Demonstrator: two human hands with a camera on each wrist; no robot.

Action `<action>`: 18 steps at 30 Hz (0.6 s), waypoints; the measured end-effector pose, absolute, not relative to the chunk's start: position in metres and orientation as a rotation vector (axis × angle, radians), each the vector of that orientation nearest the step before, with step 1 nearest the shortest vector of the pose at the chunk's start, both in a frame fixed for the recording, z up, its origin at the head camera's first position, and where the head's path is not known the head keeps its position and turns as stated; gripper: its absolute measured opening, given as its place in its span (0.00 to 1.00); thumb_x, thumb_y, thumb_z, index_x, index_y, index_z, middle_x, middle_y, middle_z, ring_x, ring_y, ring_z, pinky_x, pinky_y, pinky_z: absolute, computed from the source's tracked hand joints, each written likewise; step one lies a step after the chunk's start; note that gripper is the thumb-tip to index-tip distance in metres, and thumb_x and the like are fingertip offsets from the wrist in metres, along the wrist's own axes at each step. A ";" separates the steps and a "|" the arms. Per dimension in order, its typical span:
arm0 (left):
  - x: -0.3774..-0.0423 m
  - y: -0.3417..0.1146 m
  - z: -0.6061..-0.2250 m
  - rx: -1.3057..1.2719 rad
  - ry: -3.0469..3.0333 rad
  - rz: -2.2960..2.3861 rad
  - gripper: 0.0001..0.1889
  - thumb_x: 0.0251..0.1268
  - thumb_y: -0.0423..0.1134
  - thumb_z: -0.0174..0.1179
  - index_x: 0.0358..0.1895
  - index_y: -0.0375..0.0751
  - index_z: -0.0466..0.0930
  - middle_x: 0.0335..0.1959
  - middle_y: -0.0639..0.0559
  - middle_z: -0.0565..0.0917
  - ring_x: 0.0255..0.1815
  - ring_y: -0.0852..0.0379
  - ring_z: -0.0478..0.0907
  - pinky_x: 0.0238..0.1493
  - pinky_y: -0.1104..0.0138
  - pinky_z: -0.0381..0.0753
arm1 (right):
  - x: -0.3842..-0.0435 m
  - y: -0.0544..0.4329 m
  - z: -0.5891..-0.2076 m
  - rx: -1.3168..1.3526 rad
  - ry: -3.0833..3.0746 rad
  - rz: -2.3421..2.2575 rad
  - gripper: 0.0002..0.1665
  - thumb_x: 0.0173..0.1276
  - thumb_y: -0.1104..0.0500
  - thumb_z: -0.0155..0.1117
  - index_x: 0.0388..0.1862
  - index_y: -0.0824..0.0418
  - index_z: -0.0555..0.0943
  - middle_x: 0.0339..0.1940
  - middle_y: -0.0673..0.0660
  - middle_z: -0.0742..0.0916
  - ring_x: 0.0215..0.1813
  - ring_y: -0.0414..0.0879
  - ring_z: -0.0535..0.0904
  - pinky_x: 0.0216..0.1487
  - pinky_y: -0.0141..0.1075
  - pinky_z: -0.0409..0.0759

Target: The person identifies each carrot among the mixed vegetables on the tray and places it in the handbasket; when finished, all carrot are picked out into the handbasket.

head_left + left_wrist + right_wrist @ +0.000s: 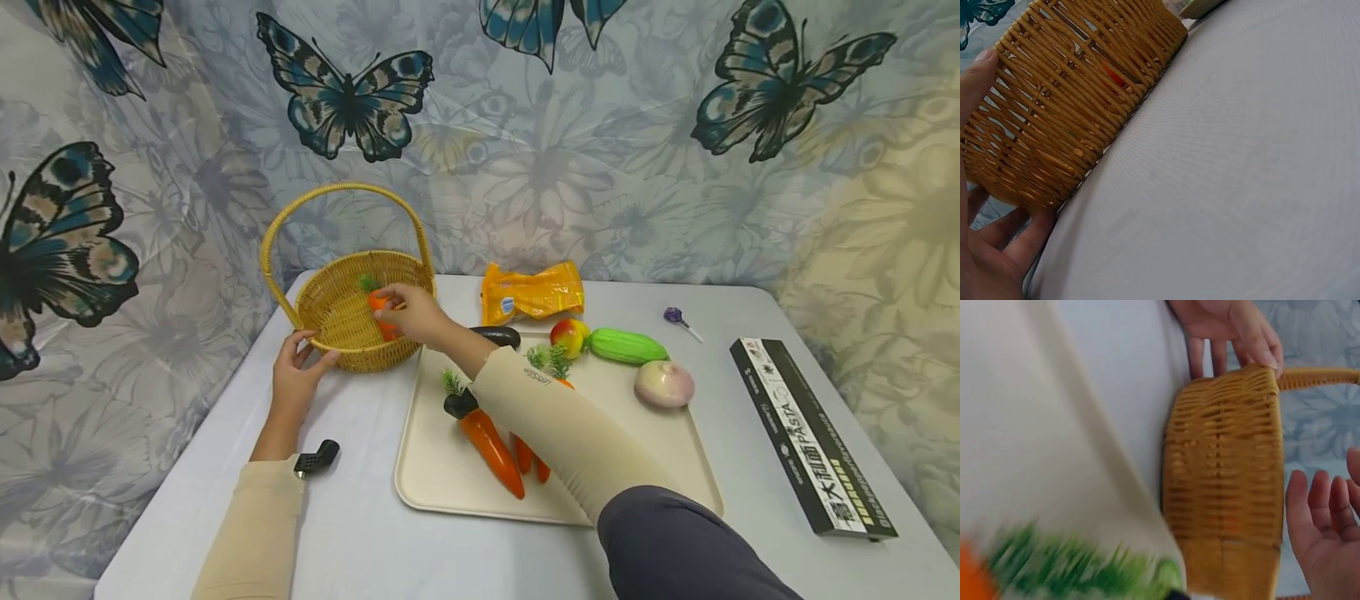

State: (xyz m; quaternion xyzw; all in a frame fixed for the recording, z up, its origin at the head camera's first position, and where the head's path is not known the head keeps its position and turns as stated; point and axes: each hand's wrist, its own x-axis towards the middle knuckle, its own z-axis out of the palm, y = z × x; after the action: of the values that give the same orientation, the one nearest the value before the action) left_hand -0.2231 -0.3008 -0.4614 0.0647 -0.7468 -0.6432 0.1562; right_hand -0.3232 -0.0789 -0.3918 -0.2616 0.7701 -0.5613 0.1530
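A wicker basket (360, 354) with a tall handle stands at the table's back left. My left hand (294, 375) holds its near left side, thumb and fingers spread along the wall; the left wrist view shows this hand (997, 250) against the weave. Inside the basket lies an orange carrot (380, 302) with a green top. My right hand (418, 315) reaches over the rim, its fingers beside the carrot. In the right wrist view this hand (1329, 525) has loosely bent fingers with nothing between them. Orange shows through the basket's wall (1222, 469).
A cream tray (427, 492) holds several carrots (491, 450), a dark eggplant (498, 336), a red-yellow fruit (570, 337), a green gourd (627, 345) and an onion (664, 384). Around it lie an orange packet (532, 292), a lollipop (677, 317) and a pasta box (810, 437).
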 end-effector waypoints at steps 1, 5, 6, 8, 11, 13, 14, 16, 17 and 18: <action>-0.222 -0.299 -0.458 0.179 -2.143 -1.835 0.32 0.61 0.36 0.69 0.65 0.32 0.63 0.75 0.43 0.55 0.73 0.41 0.55 0.55 0.71 0.75 | -0.322 -0.072 -0.391 -0.758 2.179 -1.623 0.22 0.71 0.59 0.63 0.62 0.63 0.75 0.43 0.55 0.79 0.49 0.60 0.79 0.44 0.44 0.83; -0.221 -0.298 -0.455 0.179 -2.147 -1.801 0.32 0.61 0.37 0.69 0.65 0.32 0.64 0.74 0.43 0.56 0.73 0.42 0.57 0.55 0.72 0.75 | -0.314 -0.046 -0.387 -0.797 2.155 -1.615 0.19 0.72 0.61 0.62 0.60 0.63 0.75 0.44 0.57 0.79 0.49 0.61 0.79 0.48 0.50 0.82; -0.221 -0.299 -0.456 0.184 -2.144 -1.803 0.32 0.61 0.37 0.69 0.65 0.32 0.63 0.74 0.43 0.56 0.73 0.42 0.57 0.55 0.72 0.75 | -0.311 -0.039 -0.387 -0.802 2.162 -1.606 0.19 0.72 0.60 0.62 0.59 0.63 0.76 0.44 0.57 0.79 0.49 0.60 0.80 0.47 0.50 0.82; -0.224 -0.302 -0.462 0.204 -2.142 -1.818 0.33 0.61 0.36 0.69 0.66 0.32 0.63 0.75 0.45 0.56 0.73 0.44 0.58 0.54 0.73 0.75 | -0.304 -0.025 -0.387 -0.793 2.168 -1.593 0.19 0.72 0.61 0.62 0.59 0.62 0.75 0.43 0.57 0.79 0.48 0.57 0.80 0.47 0.49 0.83; -0.228 -0.307 -0.472 0.221 -2.143 -1.830 0.34 0.60 0.37 0.70 0.66 0.34 0.63 0.76 0.47 0.54 0.73 0.45 0.57 0.55 0.71 0.75 | -0.294 -0.004 -0.389 -0.777 2.175 -1.594 0.19 0.72 0.63 0.61 0.60 0.64 0.75 0.43 0.58 0.78 0.46 0.53 0.80 0.46 0.47 0.84; -0.231 -0.311 -0.479 0.227 -2.151 -1.818 0.34 0.59 0.38 0.70 0.67 0.36 0.63 0.76 0.49 0.54 0.73 0.46 0.57 0.56 0.70 0.75 | -0.288 0.010 -0.389 -0.768 2.194 -1.592 0.19 0.73 0.62 0.60 0.60 0.65 0.75 0.43 0.58 0.78 0.44 0.50 0.81 0.45 0.45 0.84; -0.232 -0.312 -0.481 0.225 -2.154 -1.810 0.35 0.60 0.38 0.70 0.67 0.37 0.63 0.76 0.50 0.53 0.73 0.47 0.57 0.57 0.69 0.75 | -0.284 0.017 -0.390 -0.766 2.205 -1.597 0.18 0.73 0.62 0.60 0.59 0.65 0.75 0.42 0.59 0.78 0.44 0.50 0.81 0.45 0.45 0.84; -0.234 -0.312 -0.483 0.227 -2.157 -1.800 0.35 0.59 0.39 0.70 0.67 0.38 0.63 0.77 0.50 0.53 0.73 0.47 0.57 0.57 0.68 0.75 | -0.278 0.032 -0.390 -0.754 2.241 -1.595 0.17 0.73 0.62 0.61 0.58 0.64 0.76 0.42 0.59 0.79 0.43 0.50 0.81 0.44 0.43 0.84; -0.234 -0.312 -0.483 0.227 -2.161 -1.798 0.35 0.59 0.40 0.70 0.67 0.38 0.63 0.77 0.50 0.53 0.73 0.47 0.57 0.57 0.68 0.75 | -0.275 0.039 -0.390 -0.740 2.259 -1.597 0.17 0.72 0.61 0.61 0.57 0.63 0.76 0.41 0.59 0.79 0.44 0.52 0.81 0.43 0.43 0.84; -0.234 -0.312 -0.484 0.227 -2.160 -1.802 0.35 0.59 0.40 0.70 0.67 0.38 0.64 0.77 0.50 0.53 0.73 0.47 0.57 0.56 0.69 0.75 | -0.272 0.046 -0.391 -0.723 2.279 -1.596 0.16 0.72 0.61 0.61 0.57 0.63 0.76 0.41 0.59 0.79 0.44 0.54 0.81 0.43 0.42 0.85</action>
State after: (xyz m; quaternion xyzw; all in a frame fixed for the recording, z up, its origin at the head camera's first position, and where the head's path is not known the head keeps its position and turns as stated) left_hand -0.2338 -0.3115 -0.4835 0.0795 -0.7556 -0.6305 0.1590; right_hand -0.2716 0.0463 -0.3911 -0.2492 0.7858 -0.5502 0.1331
